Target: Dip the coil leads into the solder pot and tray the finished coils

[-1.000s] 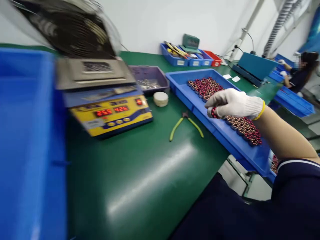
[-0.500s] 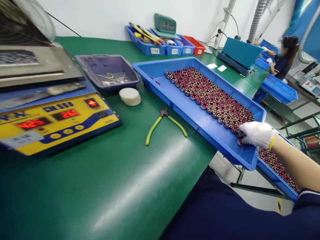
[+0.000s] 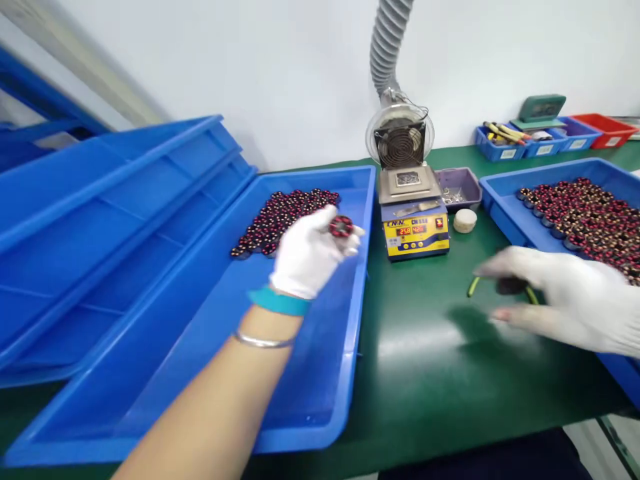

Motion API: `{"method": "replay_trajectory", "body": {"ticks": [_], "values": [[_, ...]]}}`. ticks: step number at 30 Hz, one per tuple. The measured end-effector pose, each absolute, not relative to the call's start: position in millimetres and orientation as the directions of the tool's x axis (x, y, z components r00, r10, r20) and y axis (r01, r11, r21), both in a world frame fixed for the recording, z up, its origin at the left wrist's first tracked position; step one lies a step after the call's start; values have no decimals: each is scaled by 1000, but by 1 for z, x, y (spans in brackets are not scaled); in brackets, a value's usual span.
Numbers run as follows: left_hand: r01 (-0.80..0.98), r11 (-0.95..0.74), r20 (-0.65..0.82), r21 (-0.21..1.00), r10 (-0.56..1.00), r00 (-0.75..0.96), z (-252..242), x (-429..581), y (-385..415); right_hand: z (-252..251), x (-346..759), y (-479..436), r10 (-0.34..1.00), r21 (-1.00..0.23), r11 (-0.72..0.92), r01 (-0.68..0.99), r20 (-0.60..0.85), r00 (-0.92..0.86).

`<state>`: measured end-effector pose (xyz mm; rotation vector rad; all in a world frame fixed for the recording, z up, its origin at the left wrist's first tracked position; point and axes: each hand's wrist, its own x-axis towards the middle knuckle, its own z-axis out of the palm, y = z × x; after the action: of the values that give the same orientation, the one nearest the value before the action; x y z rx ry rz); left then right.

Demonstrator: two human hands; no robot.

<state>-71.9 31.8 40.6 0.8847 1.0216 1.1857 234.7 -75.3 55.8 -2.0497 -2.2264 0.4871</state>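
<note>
My left hand (image 3: 313, 250), in a white glove with a teal wristband, holds a small wound motor stator (image 3: 341, 227) by thumb and fingers above the left blue tray (image 3: 320, 373). Its red windings face up toward me. Many similar stators (image 3: 280, 220) sit packed in the far part of that tray. Over the green bench, my right hand (image 3: 555, 293), gloved and smeared by motion, has a dark round stator (image 3: 511, 285) between thumb and fingers. Below it, the pliers' green handles (image 3: 473, 287) show in part; the rest is hidden.
Between the trays stands a solder pot (image 3: 415, 230) with a yellow control panel, an exhaust duct (image 3: 390, 47) above. Beside it are a purple bin (image 3: 463, 187) and a white round pad (image 3: 465, 221). Another stator-filled blue tray (image 3: 505, 207) lies right; stacked blue trays (image 3: 125, 200) lean left.
The view has swung left, bringing the left tray and my left hand with a stator into sight. My right hand has lifted a stator out of the right tray and moved over the bench.
</note>
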Motion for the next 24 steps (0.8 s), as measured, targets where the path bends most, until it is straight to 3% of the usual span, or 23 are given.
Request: {"method": "replay_trajectory", "body": {"ticks": [4,7,10,13,15,19,24], "values": [[-296,271,-150,916,915,374,22,-27,12,51,162,-25,984,-558,166,813,37,-175],[-299,316,-151,901,872,466,12,-16,3,27,151,-8,957,-748,226,624,51,-285],[-307,404,-205,861,830,519,10,-17,1,8,157,-6,951,-843,213,493,63,-302],[-352,449,-215,821,815,538,13,-18,-1,4,161,-7,967,-891,157,426,51,-249],[-318,381,-182,869,841,509,15,-16,-4,6,161,-7,972,-906,133,403,40,-231],[-64,158,-122,985,917,379,10,-12,-7,11,162,-8,973,-874,157,459,58,-221],[186,-5,-63,982,932,356,6,-13,-6,20,169,-14,928,-759,328,562,148,-343]]}}
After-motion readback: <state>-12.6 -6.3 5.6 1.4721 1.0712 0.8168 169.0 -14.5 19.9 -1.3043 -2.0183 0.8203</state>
